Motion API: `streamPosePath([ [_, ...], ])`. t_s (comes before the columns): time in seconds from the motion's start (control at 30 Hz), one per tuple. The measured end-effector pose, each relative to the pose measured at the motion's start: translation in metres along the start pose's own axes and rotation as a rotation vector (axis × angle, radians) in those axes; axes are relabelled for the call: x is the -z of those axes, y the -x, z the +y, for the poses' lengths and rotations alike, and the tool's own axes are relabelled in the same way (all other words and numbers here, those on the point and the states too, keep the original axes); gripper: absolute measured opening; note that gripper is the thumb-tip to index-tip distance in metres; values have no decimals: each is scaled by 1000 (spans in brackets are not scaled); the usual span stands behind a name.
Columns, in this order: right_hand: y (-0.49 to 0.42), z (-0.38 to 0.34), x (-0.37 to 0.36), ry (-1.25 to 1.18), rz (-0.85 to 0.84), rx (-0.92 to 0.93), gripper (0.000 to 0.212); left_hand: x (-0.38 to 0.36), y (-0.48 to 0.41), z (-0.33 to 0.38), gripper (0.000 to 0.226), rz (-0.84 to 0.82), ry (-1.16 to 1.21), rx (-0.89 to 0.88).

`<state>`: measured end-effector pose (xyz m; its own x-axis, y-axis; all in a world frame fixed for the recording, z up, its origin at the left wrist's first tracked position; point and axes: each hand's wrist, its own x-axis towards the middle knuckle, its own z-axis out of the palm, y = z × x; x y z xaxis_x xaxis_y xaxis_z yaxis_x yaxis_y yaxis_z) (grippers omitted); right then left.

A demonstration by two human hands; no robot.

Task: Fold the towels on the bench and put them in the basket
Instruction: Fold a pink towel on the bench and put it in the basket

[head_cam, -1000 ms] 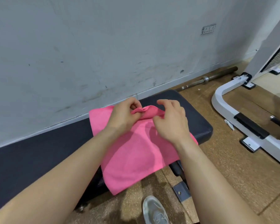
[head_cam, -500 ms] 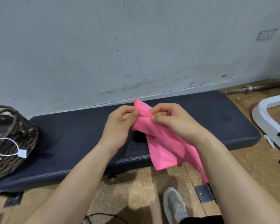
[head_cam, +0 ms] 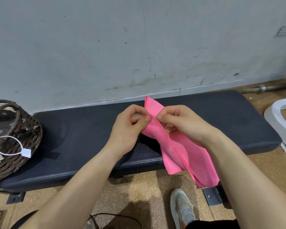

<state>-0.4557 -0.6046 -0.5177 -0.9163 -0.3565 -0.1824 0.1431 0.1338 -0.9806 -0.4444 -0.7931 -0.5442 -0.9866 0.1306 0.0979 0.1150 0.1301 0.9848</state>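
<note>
A pink towel [head_cam: 180,151] hangs folded lengthwise above the dark padded bench [head_cam: 82,134], its lower end drooping past the bench's front edge. My left hand [head_cam: 130,129] pinches the towel's upper edge between thumb and fingers. My right hand [head_cam: 180,124] pinches the same edge just to the right, thumb on top. The towel's top corner sticks up between both hands. A brown wicker basket [head_cam: 12,139] with a handle and a white tag stands on the bench's left end.
A grey wall [head_cam: 139,47] runs right behind the bench. A barbell [head_cam: 271,87] lies on the floor at the far right, next to a white machine frame [head_cam: 277,113]. My shoe [head_cam: 182,209] and a black cable [head_cam: 116,217] are on the floor below.
The towel has been lifted off the bench's right end, where it lay flat, and now hangs from both hands. The view swung left, bringing the basket into sight.
</note>
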Motion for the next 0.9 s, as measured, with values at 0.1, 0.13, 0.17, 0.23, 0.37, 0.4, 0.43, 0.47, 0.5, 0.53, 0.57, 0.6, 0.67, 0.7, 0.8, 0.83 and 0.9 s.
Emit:
streamPosePath([
  [0.1,-2,1,-2,0,-34,-10,15,3,1,-2,13,1,-2,-5],
  [0.13,-2,1,-2,14,-36,-10,15,3,2,-2,13,3,-1,-3],
  [0.17,-3,1,-3,27,-37,-9,15,4,2,-2,12,4,2,-3],
  [0.23,-3,0,-3,43,-37,-9,17,5,2,-1,13,-7,4,-4],
  [0.37,-3,1,2,83,-11,-6,27,8,1,2,7,-117,-15,-37],
  [0.4,-2,2,4,97,-9,-5,30,9,1,3,6,-144,-27,-50],
  [0.43,-2,2,4,109,-5,-6,32,9,2,4,6,-168,-36,-61],
  [0.47,-1,2,5,122,-1,-9,32,9,2,6,6,-190,-44,-66],
  [0.5,-1,1,5,128,7,-14,29,9,3,8,7,-213,-50,-66],
  [0.53,0,0,6,126,18,-19,25,10,2,10,9,-236,-58,-63],
  [0.57,1,-1,8,118,30,-20,22,11,2,11,12,-259,-61,-59],
  [0.6,2,-2,9,116,39,-16,21,12,1,13,15,-287,-61,-58],
  [0.67,5,-4,11,141,46,6,22,13,2,19,18,-364,-71,-48],
  [0.7,7,-5,12,159,44,20,22,12,2,21,17,-395,-71,-42],
  [0.8,11,-8,12,169,19,53,19,9,1,21,15,-340,-25,-47],
  [0.83,12,-8,12,163,11,59,19,7,0,20,15,-293,-26,-52],
  [0.9,13,-8,11,152,-3,70,20,3,-2,17,15,-225,-27,-46],
])
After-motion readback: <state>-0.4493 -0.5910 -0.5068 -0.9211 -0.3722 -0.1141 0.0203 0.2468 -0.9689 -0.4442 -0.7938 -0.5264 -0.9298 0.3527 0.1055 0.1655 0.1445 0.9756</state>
